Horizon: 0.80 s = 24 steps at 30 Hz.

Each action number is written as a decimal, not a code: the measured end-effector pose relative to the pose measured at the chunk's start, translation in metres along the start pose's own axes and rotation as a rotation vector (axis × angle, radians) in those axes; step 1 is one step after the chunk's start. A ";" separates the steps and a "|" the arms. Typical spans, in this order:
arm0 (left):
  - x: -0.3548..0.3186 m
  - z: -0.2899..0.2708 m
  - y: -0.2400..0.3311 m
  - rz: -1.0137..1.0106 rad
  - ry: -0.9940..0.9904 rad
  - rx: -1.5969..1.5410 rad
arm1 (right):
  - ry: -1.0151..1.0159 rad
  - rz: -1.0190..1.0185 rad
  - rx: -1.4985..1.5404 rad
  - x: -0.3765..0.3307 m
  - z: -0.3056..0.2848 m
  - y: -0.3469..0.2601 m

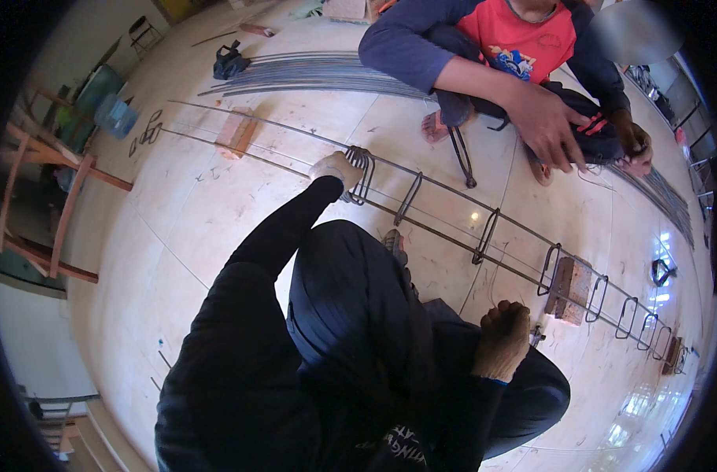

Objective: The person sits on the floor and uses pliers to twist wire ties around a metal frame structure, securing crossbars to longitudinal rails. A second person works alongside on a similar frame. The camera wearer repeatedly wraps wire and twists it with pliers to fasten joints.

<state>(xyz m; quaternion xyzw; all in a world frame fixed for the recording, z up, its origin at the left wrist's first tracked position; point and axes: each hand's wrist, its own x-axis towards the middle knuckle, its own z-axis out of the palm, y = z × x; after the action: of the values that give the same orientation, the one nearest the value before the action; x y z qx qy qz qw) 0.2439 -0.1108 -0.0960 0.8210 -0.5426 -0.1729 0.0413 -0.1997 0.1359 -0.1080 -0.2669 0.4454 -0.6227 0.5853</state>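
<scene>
Head view: 2 own hands in frame. Left hand (335, 167) is clamped on a bunch of stirrups (365, 165), several packed tight, exact count not readable. Bunch sits around the long bars (453, 189) of a rebar cage: 2 thick bars clear, thinner ones between/below. Cage lies across the floor (177, 212) in front of the wearer, upper left to lower right, on 3 brick supports (236, 134). Right of the bunch: at least 6 spaced stirrups (406, 201), closer together at the far right end. 3 loose stirrups (147, 134) near the left end.

Right hand (503, 340) is over the right knee, fingers curled; metal tip (537, 337) just beside it, can't tell if gripped.

1 co-worker opposite, 2 hands (541, 118) visible. 2 bundles of straight rebar (311, 72) behind.
</scene>
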 end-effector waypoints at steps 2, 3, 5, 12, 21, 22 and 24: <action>-0.003 0.000 -0.011 0.007 -0.005 -0.028 | 0.024 0.023 -0.068 -0.002 0.010 0.000; -0.007 0.004 -0.014 0.022 0.025 -0.052 | -0.006 0.010 -0.187 -0.008 0.013 -0.004; -0.016 -0.003 -0.022 0.042 0.111 -0.098 | -0.086 -0.065 -0.449 -0.009 0.027 -0.011; 0.026 0.018 -0.161 -0.741 0.548 -0.532 | -0.188 -0.049 -0.320 -0.017 0.038 -0.011; 0.051 0.034 -0.170 -0.495 0.314 -1.286 | -0.175 -0.083 -0.088 -0.009 0.039 -0.012; 0.053 0.038 -0.163 -0.506 0.366 -1.255 | -0.180 -0.034 0.046 -0.009 0.038 -0.014; 0.059 0.044 -0.148 -0.515 0.385 -1.392 | -0.171 -0.032 0.027 0.000 0.025 -0.012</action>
<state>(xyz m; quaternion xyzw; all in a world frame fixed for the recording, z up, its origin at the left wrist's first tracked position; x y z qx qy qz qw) 0.3802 -0.0983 -0.1887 0.7219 -0.0835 -0.3328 0.6010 -0.1840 0.1292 -0.0865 -0.3182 0.3814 -0.6126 0.6148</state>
